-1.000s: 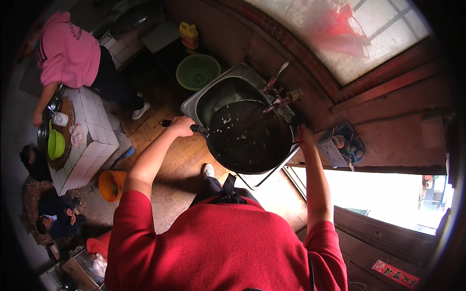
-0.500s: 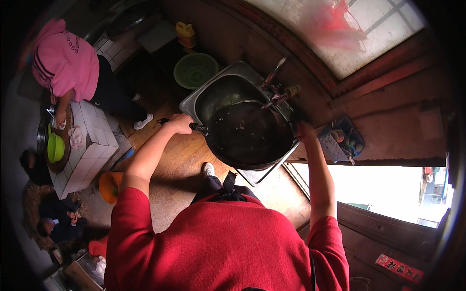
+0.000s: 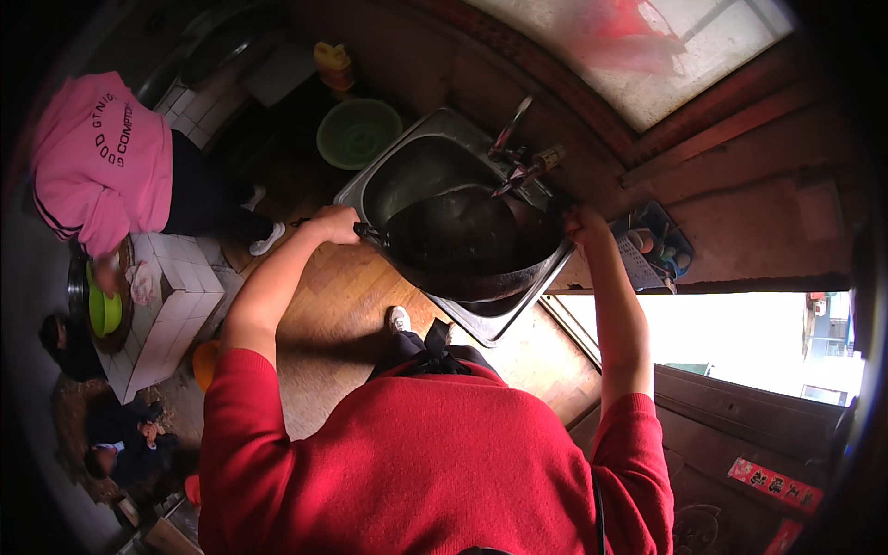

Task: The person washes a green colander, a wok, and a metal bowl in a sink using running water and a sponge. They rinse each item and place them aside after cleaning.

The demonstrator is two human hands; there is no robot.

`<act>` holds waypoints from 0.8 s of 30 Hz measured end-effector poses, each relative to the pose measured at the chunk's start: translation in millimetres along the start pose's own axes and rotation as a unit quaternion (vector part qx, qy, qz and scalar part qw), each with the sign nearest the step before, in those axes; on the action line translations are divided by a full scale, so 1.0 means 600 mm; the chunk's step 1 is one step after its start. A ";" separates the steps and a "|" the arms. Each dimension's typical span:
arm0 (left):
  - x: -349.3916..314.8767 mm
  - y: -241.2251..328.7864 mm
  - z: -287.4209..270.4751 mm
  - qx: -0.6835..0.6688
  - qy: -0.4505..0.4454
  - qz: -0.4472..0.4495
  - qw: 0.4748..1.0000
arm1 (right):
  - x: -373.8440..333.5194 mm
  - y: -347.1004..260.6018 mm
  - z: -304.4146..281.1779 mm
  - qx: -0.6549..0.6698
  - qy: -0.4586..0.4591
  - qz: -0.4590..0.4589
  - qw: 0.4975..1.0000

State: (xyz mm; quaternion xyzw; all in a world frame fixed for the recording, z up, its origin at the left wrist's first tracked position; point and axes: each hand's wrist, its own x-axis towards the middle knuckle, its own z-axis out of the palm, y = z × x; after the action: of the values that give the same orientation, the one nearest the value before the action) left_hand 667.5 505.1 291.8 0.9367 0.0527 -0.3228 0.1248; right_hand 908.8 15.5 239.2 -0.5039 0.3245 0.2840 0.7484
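Wok (image 3: 453, 236), wide and dark, is tilted over a metal sink (image 3: 351, 192), its near side raised and its far rim just beside the faucet (image 3: 518, 176). The left hand (image 3: 335, 225) wraps its fingers around the black handle (image 3: 364, 229), while the right hand (image 3: 585, 225) has its fingers clamped on the wok's shadowed right edge. A green basin (image 3: 359, 134) is near the sink's left side, a blue basket (image 3: 680, 248) is near the right hand, and at far left a person in a pink sweatshirt (image 3: 120, 176) leans over a white-tiled counter (image 3: 178, 277)

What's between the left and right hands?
The wok: the head view shows it spanning from left hand to right hand, over the sink.
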 end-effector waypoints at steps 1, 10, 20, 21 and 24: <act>-0.004 0.003 -0.009 -0.004 -0.009 -0.005 1.000 | 0.002 -0.004 0.002 0.004 -0.002 0.004 1.000; 0.041 -0.054 0.019 -0.092 -0.065 0.077 0.991 | 0.035 -0.031 0.019 0.051 -0.037 0.042 0.997; 0.058 -0.063 0.009 -0.061 -0.058 0.086 0.993 | 0.015 -0.034 -0.004 0.084 -0.009 0.103 0.991; 0.045 -0.062 0.006 -0.037 -0.011 0.059 0.998 | -0.004 -0.017 0.007 0.088 0.022 0.114 0.989; 0.007 -0.041 -0.019 0.054 0.094 0.055 0.993 | -0.102 0.060 0.044 0.090 -0.006 0.037 0.995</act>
State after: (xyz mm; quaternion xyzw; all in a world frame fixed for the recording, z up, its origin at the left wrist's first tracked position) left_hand 673.0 532.0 292.9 0.9697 -0.0050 -0.2286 0.0860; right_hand 848.5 46.2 273.4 -0.4206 0.3629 0.2841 0.7815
